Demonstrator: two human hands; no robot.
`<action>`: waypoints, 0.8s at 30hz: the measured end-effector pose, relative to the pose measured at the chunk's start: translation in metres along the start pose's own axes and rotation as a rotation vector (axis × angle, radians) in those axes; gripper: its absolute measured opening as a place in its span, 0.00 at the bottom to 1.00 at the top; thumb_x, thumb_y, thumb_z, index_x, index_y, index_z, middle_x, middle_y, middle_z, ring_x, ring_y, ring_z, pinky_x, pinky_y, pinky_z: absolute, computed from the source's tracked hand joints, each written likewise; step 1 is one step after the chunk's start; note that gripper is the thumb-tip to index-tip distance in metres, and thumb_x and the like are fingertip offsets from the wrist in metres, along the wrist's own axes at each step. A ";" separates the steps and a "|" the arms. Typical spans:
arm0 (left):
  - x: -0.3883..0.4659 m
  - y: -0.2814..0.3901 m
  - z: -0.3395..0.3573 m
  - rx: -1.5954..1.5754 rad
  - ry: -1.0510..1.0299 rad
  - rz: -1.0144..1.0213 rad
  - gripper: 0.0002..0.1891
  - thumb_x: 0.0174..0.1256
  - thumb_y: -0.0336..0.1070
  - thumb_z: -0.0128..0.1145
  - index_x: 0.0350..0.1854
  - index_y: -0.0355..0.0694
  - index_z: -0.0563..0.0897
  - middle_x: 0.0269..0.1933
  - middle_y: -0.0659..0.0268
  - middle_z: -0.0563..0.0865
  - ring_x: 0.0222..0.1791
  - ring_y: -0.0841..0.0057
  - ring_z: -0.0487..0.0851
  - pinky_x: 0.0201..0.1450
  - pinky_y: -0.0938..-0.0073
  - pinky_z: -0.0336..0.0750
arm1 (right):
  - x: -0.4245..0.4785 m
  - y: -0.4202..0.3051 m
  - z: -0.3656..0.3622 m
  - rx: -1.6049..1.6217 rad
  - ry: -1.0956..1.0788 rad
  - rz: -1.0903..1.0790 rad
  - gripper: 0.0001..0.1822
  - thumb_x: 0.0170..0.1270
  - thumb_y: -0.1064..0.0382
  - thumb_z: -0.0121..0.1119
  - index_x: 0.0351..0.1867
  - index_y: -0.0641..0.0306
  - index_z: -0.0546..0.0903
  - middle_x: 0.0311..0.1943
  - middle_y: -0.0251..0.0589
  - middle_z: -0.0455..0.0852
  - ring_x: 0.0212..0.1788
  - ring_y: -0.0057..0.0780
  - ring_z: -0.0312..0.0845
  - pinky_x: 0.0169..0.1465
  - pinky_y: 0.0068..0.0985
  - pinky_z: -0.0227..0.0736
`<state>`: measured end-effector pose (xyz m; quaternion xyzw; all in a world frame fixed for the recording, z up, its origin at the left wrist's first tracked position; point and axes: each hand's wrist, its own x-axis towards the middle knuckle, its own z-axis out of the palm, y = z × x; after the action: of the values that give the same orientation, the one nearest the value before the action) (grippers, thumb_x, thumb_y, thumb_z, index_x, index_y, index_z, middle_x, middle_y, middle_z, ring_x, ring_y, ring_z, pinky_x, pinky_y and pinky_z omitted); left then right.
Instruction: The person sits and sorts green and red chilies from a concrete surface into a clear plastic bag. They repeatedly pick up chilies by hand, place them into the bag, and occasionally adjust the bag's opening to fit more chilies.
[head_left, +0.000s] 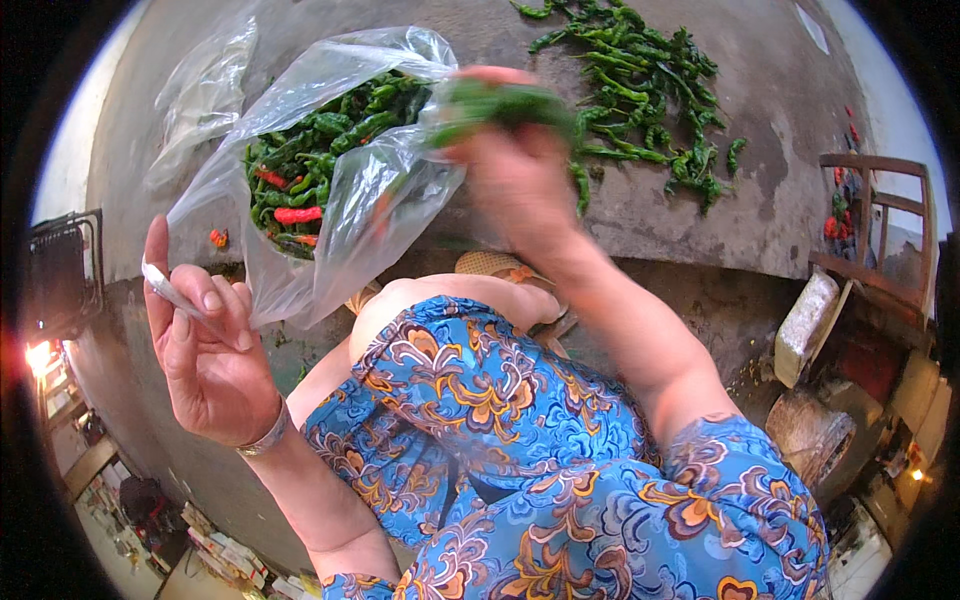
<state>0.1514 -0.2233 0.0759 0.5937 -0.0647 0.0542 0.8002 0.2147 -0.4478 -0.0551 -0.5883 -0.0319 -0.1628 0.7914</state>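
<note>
My left hand (217, 352) pinches the edge of a clear plastic bag (375, 225), holding its mouth wide, with the index finger raised. Inside the bag lie many green chili peppers (330, 135) and a few red ones (298, 215). At the bag's right rim my right hand (517, 150), blurred by motion, grips a bunch of green chili peppers (502, 109). Right of that hand, a loose pile of green chili peppers (630, 82) spreads over the concrete floor (750, 225).
Another clear plastic bag (206, 90) lies at the upper left. A small red-orange pepper (218, 238) sits on the floor near the bag. To the right stand a wooden chair frame (870, 210), a pale block (806, 326) and a round log-like object (810, 431).
</note>
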 end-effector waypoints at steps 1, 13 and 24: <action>0.000 0.000 -0.001 -0.006 0.011 0.005 0.39 0.67 0.33 0.51 0.74 0.22 0.48 0.37 0.64 0.73 0.27 0.83 0.65 0.32 0.83 0.62 | 0.002 -0.019 0.026 0.200 -0.254 0.332 0.18 0.66 0.67 0.62 0.57 0.59 0.75 0.46 0.38 0.81 0.41 0.28 0.82 0.40 0.24 0.81; -0.001 0.008 -0.019 -0.078 0.031 0.016 0.38 0.69 0.31 0.51 0.75 0.23 0.46 0.37 0.66 0.69 0.26 0.83 0.62 0.34 0.82 0.59 | -0.036 0.090 -0.191 -1.062 0.076 0.239 0.13 0.63 0.67 0.60 0.49 0.62 0.80 0.44 0.44 0.81 0.43 0.33 0.82 0.47 0.29 0.78; -0.003 0.004 -0.017 -0.055 0.046 0.000 0.36 0.71 0.30 0.48 0.76 0.24 0.46 0.36 0.66 0.68 0.27 0.83 0.61 0.34 0.81 0.59 | -0.048 0.107 -0.255 -1.259 -0.230 0.397 0.10 0.59 0.67 0.58 0.42 0.59 0.80 0.43 0.51 0.79 0.48 0.50 0.78 0.50 0.41 0.75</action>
<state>0.1483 -0.2058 0.0744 0.5700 -0.0476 0.0659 0.8176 0.1646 -0.6501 -0.2435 -0.9462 0.0936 0.0620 0.3035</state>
